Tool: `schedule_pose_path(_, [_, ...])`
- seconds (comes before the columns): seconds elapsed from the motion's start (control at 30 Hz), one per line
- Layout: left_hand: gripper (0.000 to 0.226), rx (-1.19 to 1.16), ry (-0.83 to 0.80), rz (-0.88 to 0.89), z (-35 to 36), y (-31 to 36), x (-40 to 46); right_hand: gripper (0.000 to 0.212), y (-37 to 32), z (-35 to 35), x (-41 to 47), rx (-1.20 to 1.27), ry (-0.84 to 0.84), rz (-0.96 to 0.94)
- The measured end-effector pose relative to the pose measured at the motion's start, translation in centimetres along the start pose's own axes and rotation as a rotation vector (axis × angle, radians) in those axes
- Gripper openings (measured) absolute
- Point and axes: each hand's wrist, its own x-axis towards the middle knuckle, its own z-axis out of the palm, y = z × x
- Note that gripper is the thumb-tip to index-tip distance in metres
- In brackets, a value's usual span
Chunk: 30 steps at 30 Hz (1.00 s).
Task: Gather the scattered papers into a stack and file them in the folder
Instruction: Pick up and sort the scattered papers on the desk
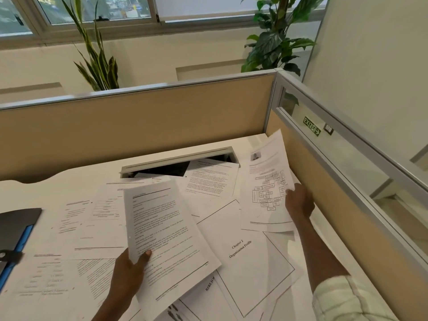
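Several printed sheets lie scattered over the white desk point(46, 181). My left hand point(129, 269) grips a small stack of text pages point(166, 232) by its lower left corner, thumb on top, lifted off the pile. My right hand point(298, 202) pinches the right edge of a sheet with a diagram point(268, 181), raised near the right partition. A "Chapter 2 Organization Profile" page point(243, 249) lies between my hands. The dark folder point(16, 228) with a blue inner edge lies open at the desk's left edge.
Tan cubicle partitions point(139, 128) wall the desk at the back and right. An open cable slot point(178, 165) in the desk's rear holds the corner of a sheet. Potted plants stand behind the partition. A black clip point(7, 256) lies on the folder.
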Motion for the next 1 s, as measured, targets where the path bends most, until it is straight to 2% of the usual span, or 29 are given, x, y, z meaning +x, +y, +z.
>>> schedule_pose_path(0.13, [0.018, -0.007, -0.016, 0.035, 0.0, 0.9, 0.2, 0.01, -1.8, -3.7, -2.0, 0.119, 0.166, -0.191])
schedule_pose_path(0.23, [0.02, -0.037, -0.063, 0.031, 0.1, 2.0, 0.3, 0.014, -3.3, -6.9, -4.2, 0.295, 0.147, -0.245])
schedule_pose_path(0.37, [0.02, -0.133, -0.132, 0.01, 0.2, 3.9, 0.0, 0.018, -4.8, -9.2, -8.0, 0.585, -0.181, -0.15])
schedule_pose_path(0.47, [0.016, -0.214, -0.237, -0.035, 0.2, 5.2, -0.8, 0.013, -5.3, -8.5, -11.6, 0.673, -0.414, -0.099])
schedule_pose_path(0.57, [0.016, -0.305, -0.351, -0.089, 0.4, 5.8, -1.6, 0.012, -5.4, -5.8, -15.1, 0.645, -0.542, -0.085])
schedule_pose_path(0.73, [0.028, -0.337, -0.551, -0.026, -0.3, 5.8, -3.3, 0.03, -5.7, -3.6, -19.5, 0.745, -0.75, -0.106])
schedule_pose_path(0.8, [0.042, -0.372, -0.537, -0.005, -0.5, 6.1, -3.8, 0.022, -6.1, -3.3, -20.4, 0.786, -0.681, -0.139])
schedule_pose_path(0.9, [0.066, -0.454, -0.419, -0.015, -0.6, 7.7, -4.3, 0.023, -7.3, -3.4, -21.3, 0.799, -0.471, -0.223])
schedule_pose_path(1.0, [0.046, -0.357, -0.316, 0.22, -0.3, 9.5, -4.9, 0.027, -8.5, -4.0, -21.8, 0.899, -0.387, -0.278])
